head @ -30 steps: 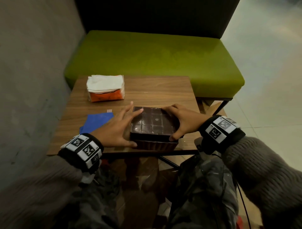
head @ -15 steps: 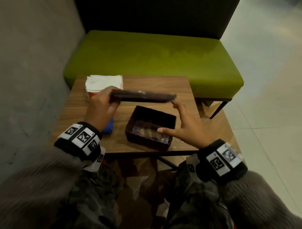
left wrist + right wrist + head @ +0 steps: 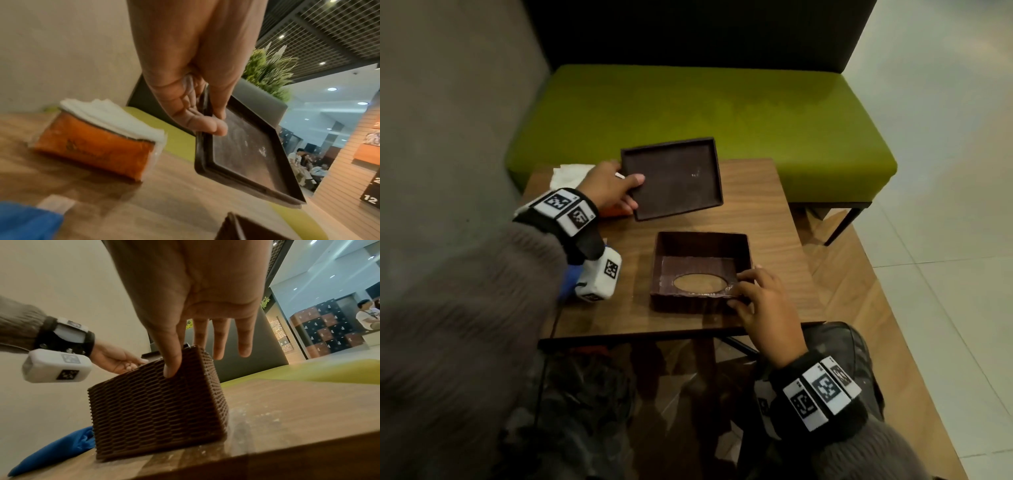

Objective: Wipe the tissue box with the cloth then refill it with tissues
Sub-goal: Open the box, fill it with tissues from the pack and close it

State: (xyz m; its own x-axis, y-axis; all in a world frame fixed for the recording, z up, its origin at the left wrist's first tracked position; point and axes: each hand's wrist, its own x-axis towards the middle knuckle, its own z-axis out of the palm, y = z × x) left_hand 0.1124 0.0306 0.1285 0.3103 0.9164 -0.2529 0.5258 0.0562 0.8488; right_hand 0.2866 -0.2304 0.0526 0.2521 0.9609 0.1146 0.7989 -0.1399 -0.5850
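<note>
The dark brown woven tissue box [image 3: 698, 245] [image 3: 154, 410] stands open on the wooden table, upside down, with its oval slot against the tabletop. Its flat brown lid [image 3: 671, 178] [image 3: 246, 154] hangs tilted above the table's back left, and my left hand [image 3: 628, 192] [image 3: 205, 121] pinches its left edge. My right hand [image 3: 748, 291] [image 3: 174, 366] holds the box's near right corner, thumb on the outer wall. An orange pack of white tissues [image 3: 570, 171] [image 3: 96, 141] lies behind my left hand. The blue cloth [image 3: 566, 281] [image 3: 55, 451] lies mostly hidden under my left wrist.
A green bench [image 3: 705, 109] with a dark back runs behind the table [image 3: 763, 212]. A grey wall closes the left side. White dust specks lie on the tabletop near the box. Tiled floor opens to the right.
My left hand lifted the lid off the box, carried it up and back-left, and turned its inside upward. My right hand let go of the lid and took the box's near right corner.
</note>
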